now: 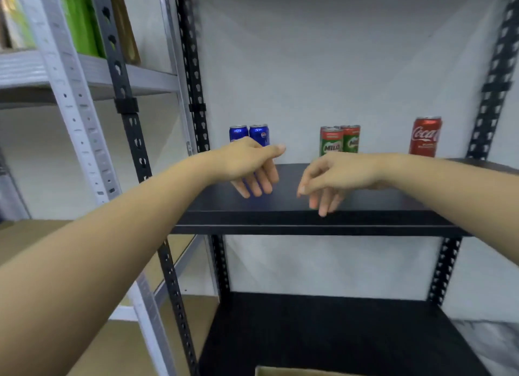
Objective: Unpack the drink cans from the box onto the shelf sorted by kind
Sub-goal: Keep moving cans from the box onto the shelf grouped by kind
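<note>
Off to my left stands a grey metal rack (75, 117), its upright full of punched holes. On its upper level I see green packets (80, 19) standing upright, with a brown packet (125, 24) just beside them on the right. Lower down on that rack sit plain cardboard cartons (25, 243). Behind everything runs a pale wall (323, 53), and a bit of marbled floor (491, 344) shows at lower right.

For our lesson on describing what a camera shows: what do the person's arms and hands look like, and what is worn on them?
Both forearms are bare, with no sleeves in view. The left hand and right hand wear no gloves, and no rings, watch or bracelets show. The fingers are uncovered, with short nails.
</note>
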